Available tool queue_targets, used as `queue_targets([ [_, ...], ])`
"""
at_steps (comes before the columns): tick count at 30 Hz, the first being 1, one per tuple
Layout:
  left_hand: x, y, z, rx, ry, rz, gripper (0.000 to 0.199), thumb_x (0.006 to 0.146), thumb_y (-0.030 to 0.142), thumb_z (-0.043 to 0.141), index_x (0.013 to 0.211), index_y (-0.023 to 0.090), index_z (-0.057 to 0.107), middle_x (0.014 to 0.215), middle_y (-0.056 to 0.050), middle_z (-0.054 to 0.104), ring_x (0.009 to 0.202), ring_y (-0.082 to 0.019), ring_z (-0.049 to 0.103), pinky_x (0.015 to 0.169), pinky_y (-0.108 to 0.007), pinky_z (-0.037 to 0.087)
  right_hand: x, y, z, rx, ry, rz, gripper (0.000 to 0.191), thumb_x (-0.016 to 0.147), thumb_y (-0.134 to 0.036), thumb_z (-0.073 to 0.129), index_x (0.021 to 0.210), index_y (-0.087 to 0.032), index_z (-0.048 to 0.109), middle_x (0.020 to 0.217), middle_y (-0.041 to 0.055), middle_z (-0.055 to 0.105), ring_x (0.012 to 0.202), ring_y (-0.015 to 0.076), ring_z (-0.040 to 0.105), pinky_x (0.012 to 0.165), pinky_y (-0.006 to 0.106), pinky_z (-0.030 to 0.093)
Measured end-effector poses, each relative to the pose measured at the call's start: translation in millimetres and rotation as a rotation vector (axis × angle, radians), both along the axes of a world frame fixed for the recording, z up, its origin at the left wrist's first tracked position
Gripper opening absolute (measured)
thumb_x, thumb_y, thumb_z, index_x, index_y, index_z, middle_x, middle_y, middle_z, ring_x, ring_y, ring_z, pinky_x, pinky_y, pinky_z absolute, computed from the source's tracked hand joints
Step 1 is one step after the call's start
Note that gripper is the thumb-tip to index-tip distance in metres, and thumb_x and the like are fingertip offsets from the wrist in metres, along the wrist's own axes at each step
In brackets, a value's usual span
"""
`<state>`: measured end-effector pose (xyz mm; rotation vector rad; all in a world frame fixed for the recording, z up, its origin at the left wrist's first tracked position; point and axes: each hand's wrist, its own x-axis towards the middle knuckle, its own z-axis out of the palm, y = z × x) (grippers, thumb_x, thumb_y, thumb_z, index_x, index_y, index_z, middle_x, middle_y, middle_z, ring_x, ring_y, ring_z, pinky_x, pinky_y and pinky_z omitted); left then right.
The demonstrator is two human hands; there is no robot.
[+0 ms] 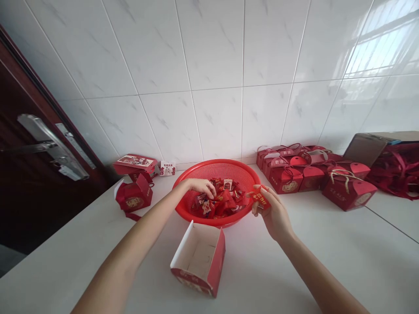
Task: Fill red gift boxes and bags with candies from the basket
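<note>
My left hand (202, 187) is reaching into the basket (218, 162), its fingers bending down onto the sweets (225, 201); I cannot tell whether they are gripping one. My right hand (276, 213) is holding a red packet (261, 197) between thumb and fingers, raising it just by the basket's right rim. The sweets are lying heaped inside the basket, which is resting on the white table (262, 270). In front of it, nearer to me, an open box (201, 255) is standing with its mouth up, showing a bare inside. Off to the left, two red boxes (135, 196) are sitting near a small card (168, 168). On the right, a group of handled boxes (287, 179) is standing by the tiled wall (216, 122), and more red things (396, 170) are lying beyond them.
</note>
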<state>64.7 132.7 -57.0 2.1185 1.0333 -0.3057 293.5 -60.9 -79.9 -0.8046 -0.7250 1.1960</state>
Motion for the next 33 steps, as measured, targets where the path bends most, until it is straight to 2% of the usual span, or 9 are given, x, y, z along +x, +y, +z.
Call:
queue_targets([
  [3,-3.0,1.4,0.5,-0.018,-0.090,0.021,0.032,0.063,0.034,0.072,0.092,0.021,0.076,0.088,-0.001,0.073,0.085,-0.019,0.063,0.073,-0.024,0.047,-0.3,1.0,0.7,-0.004,0.001,0.000,0.041,0.068,-0.050,0.079,0.094,-0.020,0.068,0.081,0.0040,0.074,0.046,0.0110,0.055,0.047,0.027,0.041],
  [7,-6.4,3.9,-0.9,-0.016,-0.255,0.123,0.035,0.060,0.027,0.070,0.094,0.019,0.075,0.093,-0.003,0.074,0.087,-0.019,0.065,0.076,-0.026,0.050,-0.5,1.3,0.9,0.000,-0.004,0.000,0.042,0.068,-0.050,0.080,0.094,-0.019,0.068,0.083,0.0045,0.074,0.046,0.0108,0.055,0.047,0.027,0.041],
  [11,-8.1,6.8,-4.4,0.098,-0.161,0.184,0.037,0.063,0.024,0.066,0.099,0.019,0.074,0.104,-0.005,0.075,0.096,-0.021,0.066,0.080,-0.026,0.050,-0.7,-0.4,1.0,0.002,0.000,0.005,0.041,0.068,-0.050,0.080,0.093,-0.019,0.068,0.082,0.0044,0.074,0.046,0.0108,0.055,0.047,0.027,0.041],
  [15,-12.5,11.3,-7.6,0.167,-0.044,0.202,0.026,0.057,0.020,0.068,0.082,0.020,0.075,0.100,-0.004,0.076,0.101,-0.024,0.065,0.082,-0.025,0.049,-1.1,-1.9,1.8,-0.008,0.004,0.001,0.043,0.066,-0.050,0.081,0.093,-0.019,0.068,0.081,0.0043,0.074,0.046,0.0110,0.055,0.046,0.027,0.041],
  [21,-16.6,13.3,-12.2,0.010,0.147,0.226,0.018,0.055,0.026,0.071,0.072,0.018,0.073,0.070,-0.005,0.074,0.072,-0.023,0.070,0.064,-0.027,0.053,-0.7,-1.9,2.2,-0.008,0.003,0.000,0.043,0.066,-0.050,0.081,0.093,-0.019,0.068,0.082,0.0046,0.074,0.045,0.0111,0.055,0.047,0.027,0.041],
  [27,-16.0,12.2,-12.3,-0.021,0.161,0.208,0.018,0.050,0.021,0.073,0.068,0.019,0.074,0.056,0.000,0.067,0.054,-0.016,0.060,0.051,-0.023,0.044,-0.4,-1.1,1.6,-0.007,0.003,0.006,0.041,0.068,-0.049,0.080,0.093,-0.019,0.068,0.083,0.0047,0.074,0.046,0.0111,0.055,0.047,0.027,0.041],
  [30,-14.8,10.6,-9.8,0.005,0.077,0.188,0.018,0.050,0.019,0.073,0.068,0.019,0.074,0.056,0.001,0.066,0.052,-0.013,0.055,0.049,-0.021,0.040,-0.5,-0.9,1.8,0.001,0.001,0.012,0.040,0.068,-0.049,0.079,0.094,-0.019,0.068,0.083,0.0047,0.074,0.046,0.0111,0.055,0.048,0.027,0.041],
  [33,-11.9,7.6,-5.9,0.038,-0.050,0.187,0.023,0.057,0.025,0.073,0.079,0.018,0.074,0.069,0.000,0.071,0.058,-0.013,0.057,0.054,-0.021,0.042,-0.7,-1.3,2.2,0.008,0.001,0.015,0.040,0.068,-0.049,0.079,0.093,-0.020,0.068,0.083,0.0050,0.075,0.046,0.0115,0.055,0.047,0.027,0.041],
])
